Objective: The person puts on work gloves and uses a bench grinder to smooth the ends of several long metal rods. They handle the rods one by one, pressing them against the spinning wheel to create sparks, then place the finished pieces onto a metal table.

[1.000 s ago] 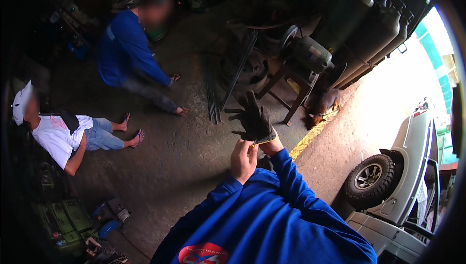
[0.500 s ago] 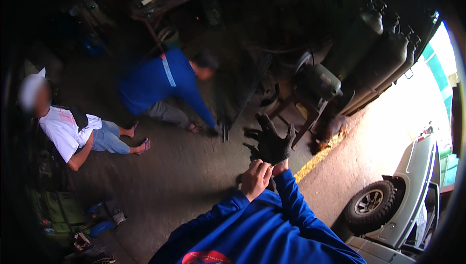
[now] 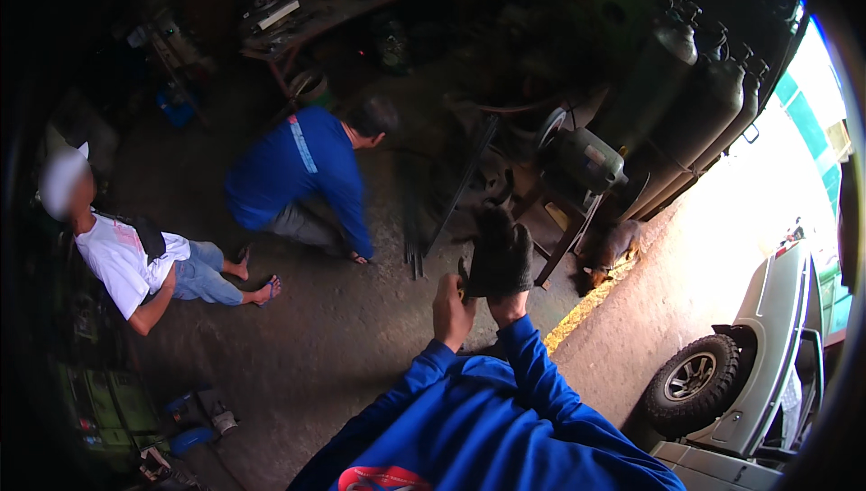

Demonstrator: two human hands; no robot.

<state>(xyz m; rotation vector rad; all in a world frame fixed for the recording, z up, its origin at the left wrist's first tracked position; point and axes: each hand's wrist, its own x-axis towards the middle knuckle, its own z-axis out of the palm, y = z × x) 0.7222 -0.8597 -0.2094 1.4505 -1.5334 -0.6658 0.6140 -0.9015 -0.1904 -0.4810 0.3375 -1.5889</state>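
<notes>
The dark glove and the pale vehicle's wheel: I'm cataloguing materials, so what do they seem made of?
Glove: probably knitted fabric, matte, judging by its shine-free surface and close fit; fibre unclear.
Tyre: likely rubber, dull black, given the chunky tread.
Rim: apparently metal, greyish, from its glinting spokes.

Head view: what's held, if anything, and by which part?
Cannot be told: the left hand is low at the left edge of the dark glove, but a grip isn't clear. The right hand wears the glove; no object shows in it.
</notes>
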